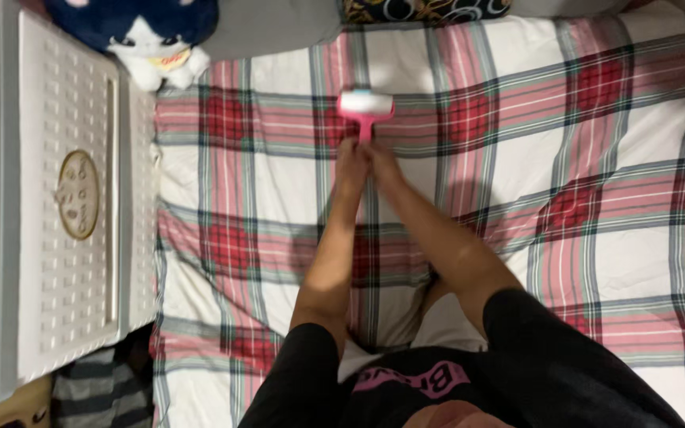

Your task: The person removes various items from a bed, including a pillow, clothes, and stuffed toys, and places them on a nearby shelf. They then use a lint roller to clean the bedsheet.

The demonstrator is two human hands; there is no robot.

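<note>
A pink lint roller with a white roll lies flat against the red, white and grey plaid bedcover. Both arms reach forward across the bed. My left hand and my right hand are closed together around the roller's pink handle, just below the roll. The handle's lower part is hidden inside the two hands.
A white plastic storage unit stands along the bed's left side. A dark blue and white plush cat sits at the top left, beside a grey pillow and a dark patterned cushion. Striped cloth lies at the bottom left.
</note>
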